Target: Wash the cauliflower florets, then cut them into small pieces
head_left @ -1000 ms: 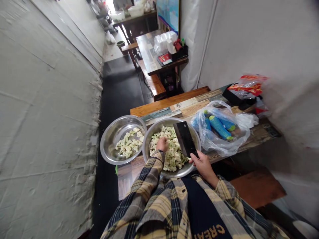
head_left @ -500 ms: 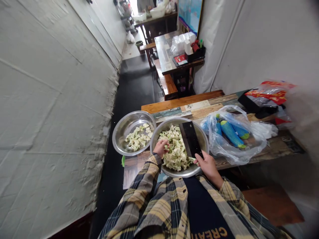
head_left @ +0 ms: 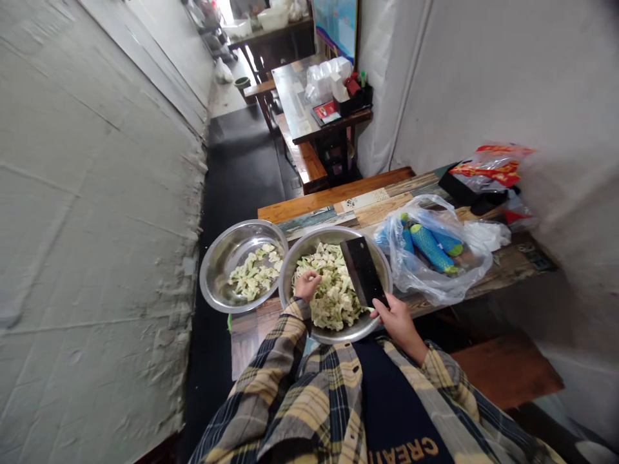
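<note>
Trimming step: likely picking cauliflower [head_left: 333,298] from the centre bowl [head_left: 286,291].
Left hand [head_left: 308,285]: grip curled on a piece.
Right hand [head_left: 394,319]: grip wrapped round cleaver [head_left: 362,270] handle, blade over bowl.
Next: left hand stays clear of blade.

A clear plastic bag [head_left: 438,278] of blue-green items lies on the wooden table [head_left: 367,203], a red packet [head_left: 488,169] behind it.

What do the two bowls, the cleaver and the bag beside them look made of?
The left bowl and near bowl: probably stainless steel, polished, showing bright reflections. The cleaver: dark matte blade, likely steel. The bag: thin clear plastic, crinkled, contents visible through it.
</note>
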